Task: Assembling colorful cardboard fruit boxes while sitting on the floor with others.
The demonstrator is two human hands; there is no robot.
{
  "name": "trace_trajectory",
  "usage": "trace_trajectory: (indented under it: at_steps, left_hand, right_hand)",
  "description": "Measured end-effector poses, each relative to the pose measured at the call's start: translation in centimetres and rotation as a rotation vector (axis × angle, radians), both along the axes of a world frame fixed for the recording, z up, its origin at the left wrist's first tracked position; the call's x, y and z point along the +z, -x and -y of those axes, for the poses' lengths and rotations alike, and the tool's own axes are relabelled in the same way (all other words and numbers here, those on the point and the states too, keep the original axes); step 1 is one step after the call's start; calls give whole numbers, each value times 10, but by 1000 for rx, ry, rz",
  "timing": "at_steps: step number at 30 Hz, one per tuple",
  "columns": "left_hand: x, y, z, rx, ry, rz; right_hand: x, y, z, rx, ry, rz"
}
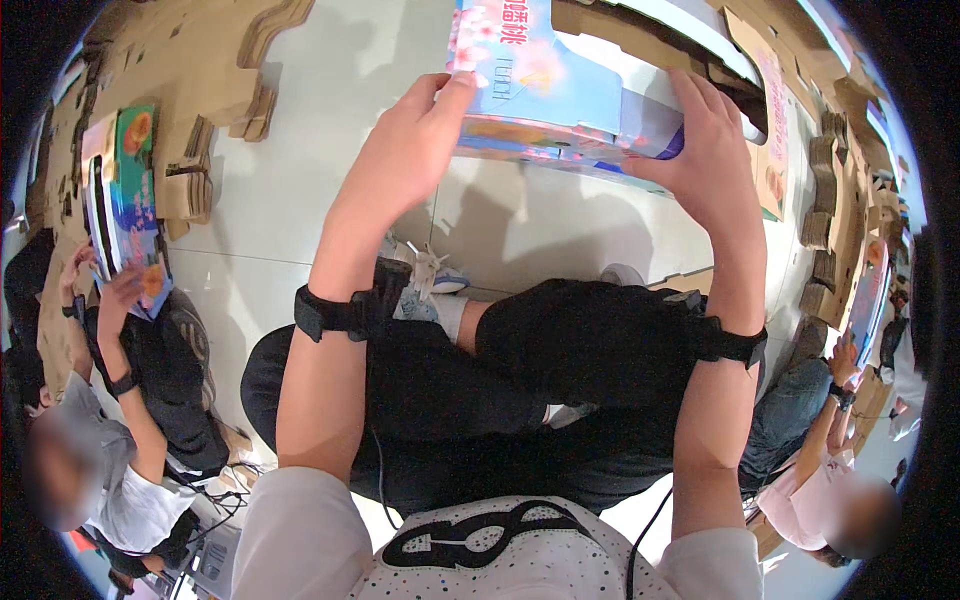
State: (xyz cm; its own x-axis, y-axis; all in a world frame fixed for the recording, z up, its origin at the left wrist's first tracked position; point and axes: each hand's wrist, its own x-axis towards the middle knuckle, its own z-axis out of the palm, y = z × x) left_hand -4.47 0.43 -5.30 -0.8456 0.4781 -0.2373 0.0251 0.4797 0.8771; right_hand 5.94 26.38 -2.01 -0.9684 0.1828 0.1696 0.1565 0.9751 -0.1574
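A printed cardboard box (565, 85), light blue with pink blossoms, is held up at the top of the head view. Its top has a cut-out that shows brown cardboard inside. My left hand (415, 140) grips its left end, the fingertips pressed on the blossom-printed panel. My right hand (712, 150) is wrapped round the right part, with fingers over the upper edge and the thumb on the near side by a purple patch. Both hands are closed on the box. Its far end runs out of the picture.
Flat brown cardboard sheets (185, 50) lie at the upper left; stacked cardboard pieces (825, 190) stand at the right. On the left a person handles a green and blue box (135, 200). Another person at the right holds a similar box (868, 300). My crossed legs (560, 350) are below the box.
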Motion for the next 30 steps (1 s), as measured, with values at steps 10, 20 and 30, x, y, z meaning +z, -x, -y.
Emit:
trace_trajectory:
  at_steps: [10, 20, 30]
  left_hand:
    - [-7, 7, 2, 116, -55, 38]
    - [2, 8, 3, 200, -159, -170]
    - [-14, 3, -5, 110, -174, 26]
  right_hand:
    - [2, 3, 10, 173, 235, -79]
    - [22, -10, -26, 107, 157, -17]
    - [18, -70, -152, -550, 396, 265]
